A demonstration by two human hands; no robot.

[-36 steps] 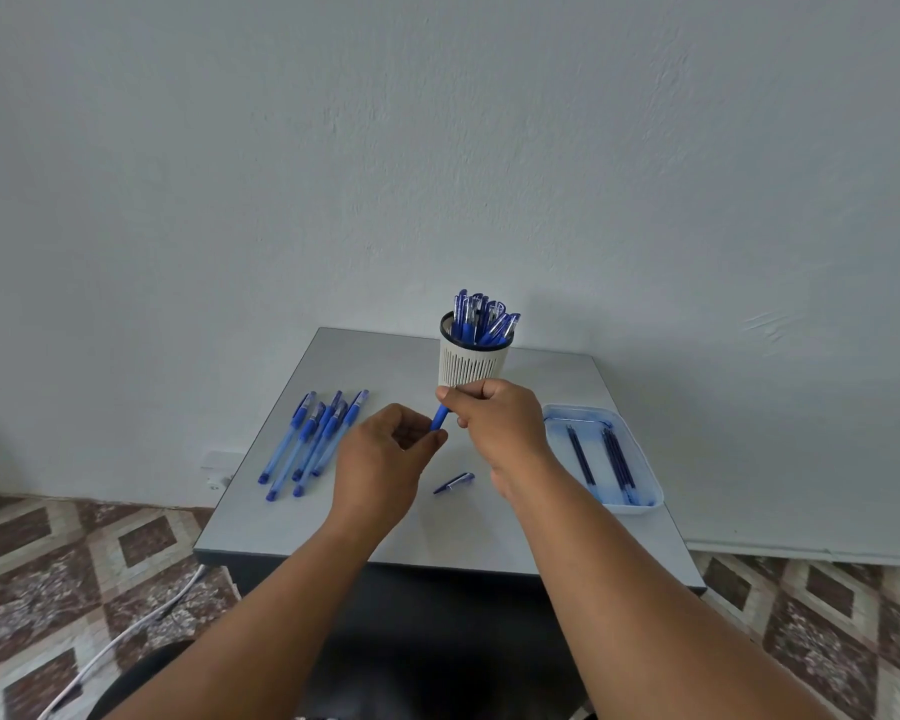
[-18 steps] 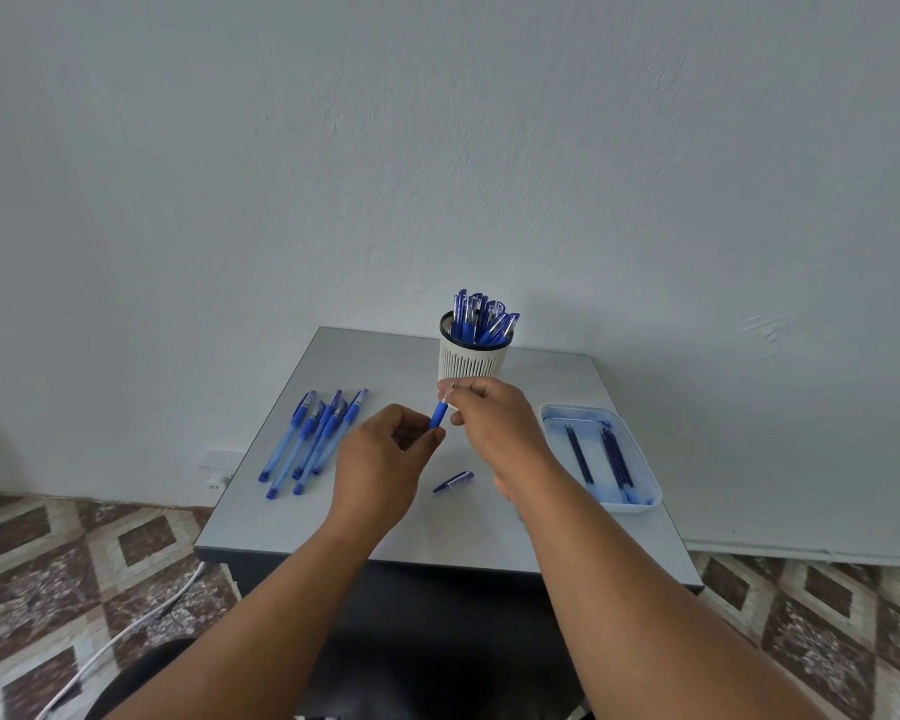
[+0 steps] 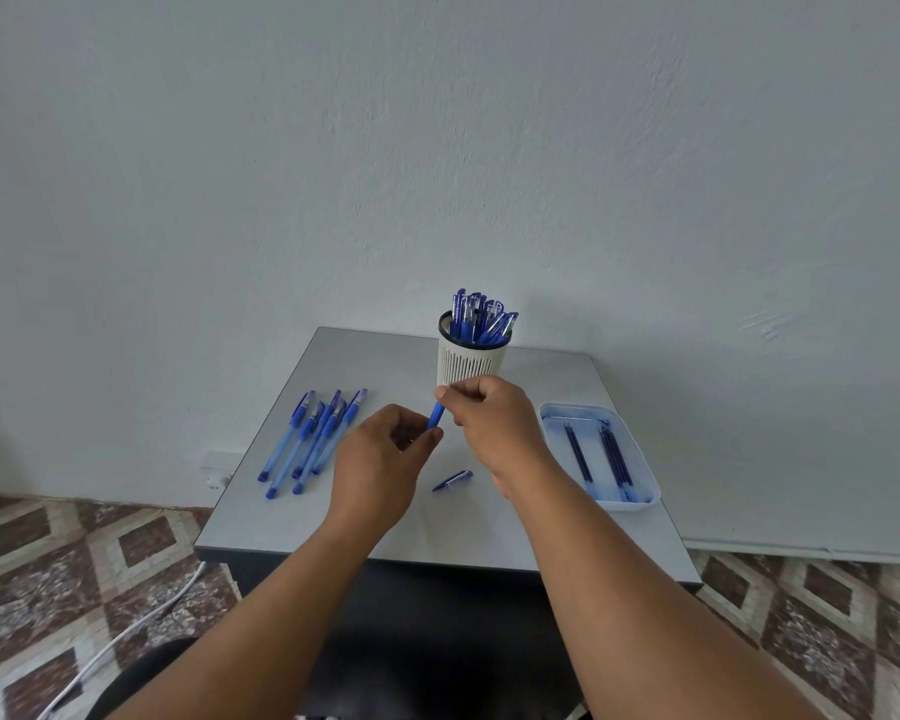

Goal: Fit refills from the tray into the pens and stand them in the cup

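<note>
Loose pens (image 3: 313, 441) lie toward the table's (image 3: 385, 532) left edge, a cap (image 3: 453, 481) mid-table, the tray (image 3: 640, 459) right. Both hands, left (image 3: 380, 467) and right (image 3: 494, 426), grip a blue pen (image 3: 435, 415) before the full cup (image 3: 471, 358).

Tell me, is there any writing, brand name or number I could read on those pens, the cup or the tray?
None can be read.
Pens in the cup: no print can be made out; too small.
Loose pens on the table: likewise too small.
Tray: plain, no label visible.
</note>
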